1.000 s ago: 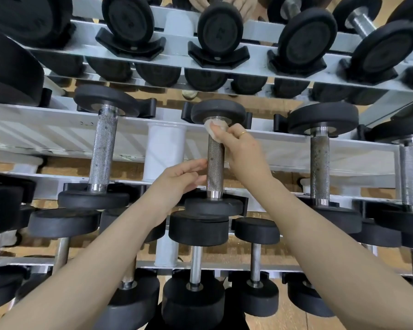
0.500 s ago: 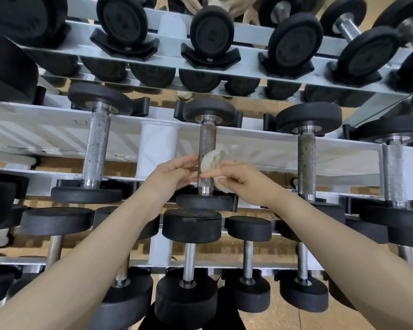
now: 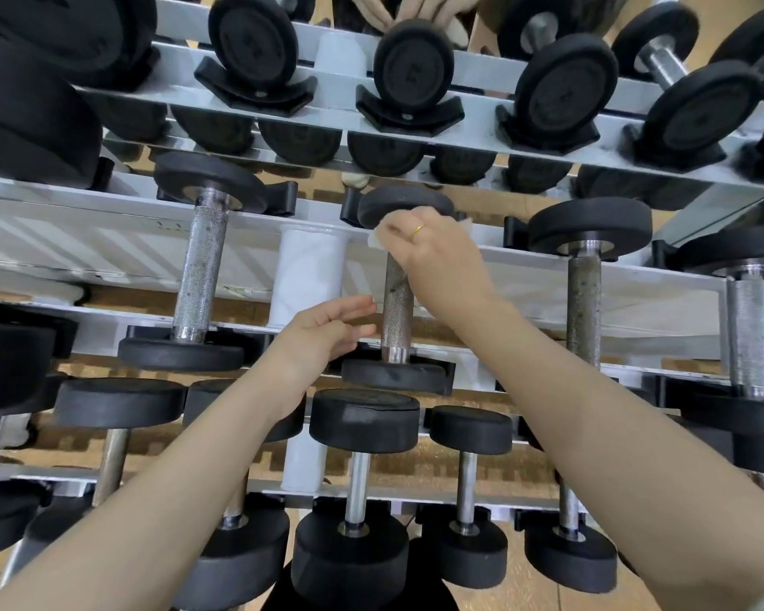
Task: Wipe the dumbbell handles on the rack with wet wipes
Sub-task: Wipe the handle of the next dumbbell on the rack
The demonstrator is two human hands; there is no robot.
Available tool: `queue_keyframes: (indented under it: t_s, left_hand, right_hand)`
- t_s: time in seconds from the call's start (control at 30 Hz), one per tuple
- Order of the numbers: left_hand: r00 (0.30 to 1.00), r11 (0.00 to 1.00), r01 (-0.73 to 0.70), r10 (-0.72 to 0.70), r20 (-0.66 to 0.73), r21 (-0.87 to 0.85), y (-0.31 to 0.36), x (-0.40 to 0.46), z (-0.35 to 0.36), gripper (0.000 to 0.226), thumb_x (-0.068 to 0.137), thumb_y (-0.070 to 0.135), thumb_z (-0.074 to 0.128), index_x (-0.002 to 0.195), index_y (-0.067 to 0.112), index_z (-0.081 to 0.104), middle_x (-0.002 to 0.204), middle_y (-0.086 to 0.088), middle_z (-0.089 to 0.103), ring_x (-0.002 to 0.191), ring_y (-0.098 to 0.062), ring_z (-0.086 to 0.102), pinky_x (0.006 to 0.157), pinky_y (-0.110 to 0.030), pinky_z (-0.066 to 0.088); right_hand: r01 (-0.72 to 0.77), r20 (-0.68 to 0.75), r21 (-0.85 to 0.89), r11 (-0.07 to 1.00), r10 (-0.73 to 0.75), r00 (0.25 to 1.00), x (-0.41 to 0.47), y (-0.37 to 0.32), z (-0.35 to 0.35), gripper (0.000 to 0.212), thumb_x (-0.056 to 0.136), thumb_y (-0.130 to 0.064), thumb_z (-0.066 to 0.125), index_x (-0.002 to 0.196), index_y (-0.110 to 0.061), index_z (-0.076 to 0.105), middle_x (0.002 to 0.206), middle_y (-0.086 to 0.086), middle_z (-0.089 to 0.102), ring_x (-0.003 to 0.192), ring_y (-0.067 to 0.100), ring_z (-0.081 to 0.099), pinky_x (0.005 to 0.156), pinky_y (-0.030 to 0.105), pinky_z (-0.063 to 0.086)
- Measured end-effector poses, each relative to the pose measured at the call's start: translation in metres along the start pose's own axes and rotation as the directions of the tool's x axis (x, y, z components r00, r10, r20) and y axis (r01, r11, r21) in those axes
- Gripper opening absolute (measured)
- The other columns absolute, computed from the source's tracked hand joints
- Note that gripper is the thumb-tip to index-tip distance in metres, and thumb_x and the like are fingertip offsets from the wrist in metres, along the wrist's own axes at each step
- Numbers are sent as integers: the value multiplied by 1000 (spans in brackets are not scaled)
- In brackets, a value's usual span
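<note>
A dumbbell with a knurled metal handle (image 3: 397,310) and black rubber ends lies on the middle shelf of the white rack (image 3: 84,240). My right hand (image 3: 433,253) grips the far end of that handle, with a white wet wipe (image 3: 376,240) wrapped under its fingers, just below the far black end. My left hand (image 3: 323,332) hovers beside the near part of the handle, fingers relaxed and holding nothing.
More dumbbells fill the rack: one at the left (image 3: 199,271), one at the right (image 3: 585,302), smaller ones on the shelf below (image 3: 358,491). The top shelf (image 3: 481,68) holds round black dumbbells, and a mirror behind reflects hands. A white upright post (image 3: 307,275) stands between bays.
My right hand has slid the wipe from the near end of the handle up to its far end. My left hand stayed beside the handle.
</note>
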State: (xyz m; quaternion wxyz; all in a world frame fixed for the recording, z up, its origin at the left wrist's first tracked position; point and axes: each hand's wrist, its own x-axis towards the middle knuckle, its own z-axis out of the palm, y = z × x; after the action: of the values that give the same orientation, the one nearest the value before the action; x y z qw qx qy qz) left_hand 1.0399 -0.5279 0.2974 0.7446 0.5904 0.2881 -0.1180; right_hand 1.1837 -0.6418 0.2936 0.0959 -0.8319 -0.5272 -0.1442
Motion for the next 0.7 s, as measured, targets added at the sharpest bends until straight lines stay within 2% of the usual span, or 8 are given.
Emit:
queue_keyframes:
  t_s: [0.07,0.1,0.2,0.33,0.4,0.53,0.63,0.7]
  left_hand:
    - [1000,1000,-9,9,-1,-10,1,-3,-3,38,92,-2,43,123,16,56,124,2,61,110,-9,60,97,-24,44]
    - [1000,1000,-13,13,0,-12,1,-4,-4,39,93,-3,40,123,15,55,124,1,60,110,-10,60,97,-25,44]
    - [1000,1000,-13,13,-6,-10,1,-7,-9,40,92,-4,40,124,15,55,125,-1,60,112,-13,59,98,-26,43]
    - [1000,1000,-8,7,-24,-14,1,-8,-10,38,92,-2,43,123,17,54,123,1,60,114,-14,58,100,-28,42]
    - [999,1000,-3,2,-40,-31,2,-8,-9,38,92,-3,42,119,18,56,119,1,62,109,-13,60,96,-26,45]
    - [996,999,-11,7,-86,-46,0,-6,-8,36,92,-4,41,107,21,61,110,1,66,97,-12,63,86,-23,48]
    - [995,997,-19,12,-102,-70,-3,-5,-7,35,90,-4,42,104,21,63,108,1,66,98,-13,63,87,-26,47]
    - [994,996,-21,12,-107,-84,-6,-5,-4,34,90,-4,44,103,21,63,109,-1,67,101,-15,63,88,-27,47]
  right_hand:
    - [63,91,129,990,-76,993,-1,-2,5,18,68,5,59,83,0,68,96,15,68,95,31,64,79,35,53]
    - [21,136,198,980,-49,990,-3,-3,4,17,68,5,57,80,-2,67,98,13,68,98,30,63,83,33,51]
    - [-130,259,339,932,40,965,-8,-3,-3,28,67,11,54,78,-15,54,98,3,62,93,24,58,77,34,50]
    - [-177,419,457,872,-35,907,-27,-8,-13,24,78,9,50,86,-12,58,99,10,62,92,28,55,77,44,48]
    - [-184,505,482,857,-101,857,-41,-17,-20,19,84,1,47,90,-14,57,102,13,59,87,30,56,77,45,47]
    - [-26,555,452,892,-259,791,-48,-26,-29,10,89,-18,39,82,-25,42,88,4,54,78,27,53,68,45,47]
    - [186,519,351,918,-356,777,-38,-19,-20,17,80,-1,56,84,-16,48,88,7,58,83,30,55,64,44,50]
    - [208,527,280,937,-331,783,-29,-13,-13,18,78,2,59,89,-12,55,95,8,62,95,31,57,71,44,52]
